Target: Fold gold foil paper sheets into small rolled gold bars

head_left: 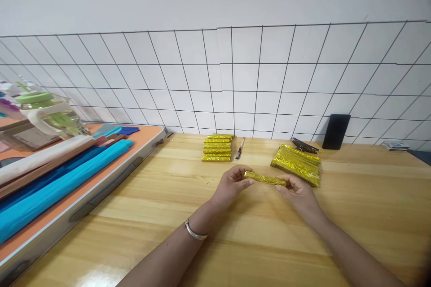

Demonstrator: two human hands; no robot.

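Note:
A narrow strip of shiny gold foil (265,178), apparently folded or bundled, spans the gap between my hands just above the wooden table. My left hand (235,183), with a silver bangle on its wrist, pinches the left end between thumb and fingers. At the other end, my right hand (295,191) grips it the same way. Behind my right hand lies a wider flat stack of gold foil (298,163). Several similar gold foil strips (216,149) are lined up in a column beyond my left hand.
A pen (240,148) lies beside the column of strips. Behind the wide stack are a dark hair clip (305,145) and a black phone (336,132) leaning on the tiled wall. On the left, an orange-topped board (148,133) carries rolled coloured sheets (67,177) and a green-lidded jug (50,110).

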